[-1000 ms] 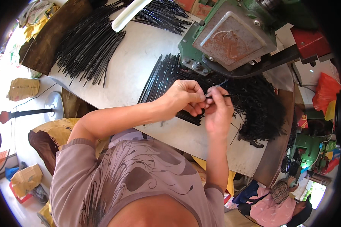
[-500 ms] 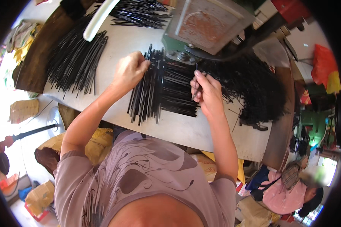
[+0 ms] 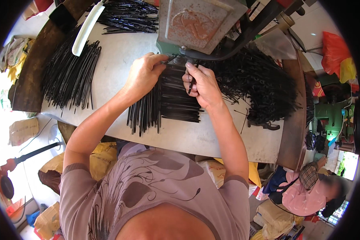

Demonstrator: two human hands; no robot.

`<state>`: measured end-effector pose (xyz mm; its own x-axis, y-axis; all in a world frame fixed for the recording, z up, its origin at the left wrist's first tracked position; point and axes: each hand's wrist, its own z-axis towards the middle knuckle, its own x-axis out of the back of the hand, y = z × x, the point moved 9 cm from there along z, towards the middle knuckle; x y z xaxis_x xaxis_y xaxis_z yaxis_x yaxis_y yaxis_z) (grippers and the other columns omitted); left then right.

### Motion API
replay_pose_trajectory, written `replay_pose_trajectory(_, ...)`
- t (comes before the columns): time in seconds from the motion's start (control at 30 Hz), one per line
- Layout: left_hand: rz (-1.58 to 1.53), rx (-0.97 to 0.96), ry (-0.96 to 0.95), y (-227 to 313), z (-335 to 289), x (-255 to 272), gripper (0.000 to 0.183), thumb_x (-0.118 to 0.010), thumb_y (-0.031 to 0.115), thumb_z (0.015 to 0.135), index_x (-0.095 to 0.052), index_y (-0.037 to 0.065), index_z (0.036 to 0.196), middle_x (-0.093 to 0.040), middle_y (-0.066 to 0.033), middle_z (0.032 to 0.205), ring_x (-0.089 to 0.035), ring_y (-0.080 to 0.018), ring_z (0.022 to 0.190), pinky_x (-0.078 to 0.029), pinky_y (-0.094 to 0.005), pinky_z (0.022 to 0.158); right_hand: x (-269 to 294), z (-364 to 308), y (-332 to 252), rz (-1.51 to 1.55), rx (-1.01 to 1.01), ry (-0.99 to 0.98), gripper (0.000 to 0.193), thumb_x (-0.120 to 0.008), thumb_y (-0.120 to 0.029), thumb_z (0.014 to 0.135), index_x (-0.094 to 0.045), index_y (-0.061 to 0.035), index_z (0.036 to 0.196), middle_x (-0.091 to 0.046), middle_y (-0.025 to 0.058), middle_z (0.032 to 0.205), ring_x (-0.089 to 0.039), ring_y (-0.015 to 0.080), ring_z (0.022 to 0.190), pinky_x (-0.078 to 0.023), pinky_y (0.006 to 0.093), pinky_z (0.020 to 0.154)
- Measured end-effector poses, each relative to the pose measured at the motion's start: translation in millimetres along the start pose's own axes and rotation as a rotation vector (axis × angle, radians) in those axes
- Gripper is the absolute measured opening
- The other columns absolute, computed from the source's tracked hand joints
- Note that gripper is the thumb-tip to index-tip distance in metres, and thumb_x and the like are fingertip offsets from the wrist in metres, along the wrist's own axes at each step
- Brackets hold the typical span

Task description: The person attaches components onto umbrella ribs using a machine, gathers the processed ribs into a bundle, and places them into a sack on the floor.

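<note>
My left hand [image 3: 145, 76] pinches the end of a thin black strip [image 3: 171, 59], which points toward the base of the green-grey machine [image 3: 204, 28]. Closed around a slim dark piece [image 3: 192, 85] is my right hand [image 3: 204, 85], just right of that strip; its exact kind I cannot make out. Below my hands lie two groups of straight black strips: one bundle [image 3: 144, 114] runs toward me, and the other [image 3: 181, 105] lies crosswise beside it. To the right spreads a tangled heap of black pieces [image 3: 264, 90].
More black strips lie in a left pile [image 3: 72, 76] and a far pile [image 3: 128, 17] on the pale worktable [image 3: 122, 52]. A white curved strip [image 3: 86, 32] slants over the left pile. Dark rims [image 3: 290, 120] edge the table. Another person in pink [image 3: 302, 194] sits at lower right.
My left hand has moved from the upright bundle toward the machine base, with a black strip now in its fingers. The right hand has come slightly closer to it. The whole view has shifted a little.
</note>
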<state>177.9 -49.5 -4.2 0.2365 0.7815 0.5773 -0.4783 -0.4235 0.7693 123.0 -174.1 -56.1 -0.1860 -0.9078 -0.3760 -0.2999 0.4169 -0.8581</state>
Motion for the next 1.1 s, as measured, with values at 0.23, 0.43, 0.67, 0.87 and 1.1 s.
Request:
replay_pose_trajectory(0.23,-0.006,0.003,0.004,3.9,1.9,0.4,0.022,-0.058,0.004,0.074,-0.06,0.001,0.096,-0.055,-0.0109,0.072,-0.053,-0.0194,0.065,-0.042,-0.0288,0.063,1.9,8.6,4.1,-0.004,0.001,-0.017,0.024,-0.052,-0.023,0.083,-0.047,0.0008,0.084,-0.048,0.0077,0.068,-0.041,0.0094,0.046,-0.025,0.0198,0.035)
replay_pose_trajectory(0.43,-0.003,0.01,0.004,-0.4,3.5,-2.1,0.022,-0.058,0.005,0.074,-0.06,0.001,0.095,-0.055,-0.0107,0.072,-0.054,-0.02,0.064,-0.042,-0.0295,0.062,2.8,10.5,7.0,0.013,-0.011,-0.012,0.024,-0.052,-0.022,0.083,-0.046,0.0004,0.084,-0.048,0.0078,0.068,-0.04,0.0093,0.046,-0.024,0.0196,0.035)
replay_pose_trajectory(0.67,0.276,-0.173,0.07,18.6,0.1,4.8,0.02,-0.058,0.006,0.074,-0.06,0.002,0.094,-0.055,-0.0142,0.075,-0.054,-0.0277,0.065,-0.043,-0.0322,0.062,1.4,10.0,6.8,0.016,-0.021,0.004,0.022,-0.052,-0.022,0.083,-0.046,0.0,0.085,-0.048,0.0081,0.068,-0.039,0.0088,0.045,-0.024,0.0196,0.035)
replay_pose_trajectory(0.87,-0.096,0.28,-0.342,-17.4,-3.3,4.3,0.018,-0.054,0.015,0.082,-0.058,-0.001,0.088,-0.056,-0.0076,0.067,-0.053,-0.0134,0.047,-0.04,-0.023,0.041,4.5,9.6,8.6,0.04,-0.045,0.011,0.021,-0.053,-0.021,0.083,-0.047,-0.0009,0.081,-0.048,0.0058,0.065,-0.036,0.0077,0.043,-0.023,0.0199,0.035)
replay_pose_trajectory(1.1,-0.853,0.729,-0.575,-12.8,-58.3,-30.2,0.016,-0.052,0.019,0.085,-0.051,0.004,0.08,-0.056,-0.0056,0.065,-0.054,-0.011,0.05,-0.044,-0.0215,0.043,-30.4,4.3,5.4,-0.017,-0.007,-0.082,0.026,-0.062,-0.026,0.079,-0.053,-0.0019,0.086,-0.054,0.0043,0.073,-0.052,0.0072,0.053,-0.044,0.0199,0.045)
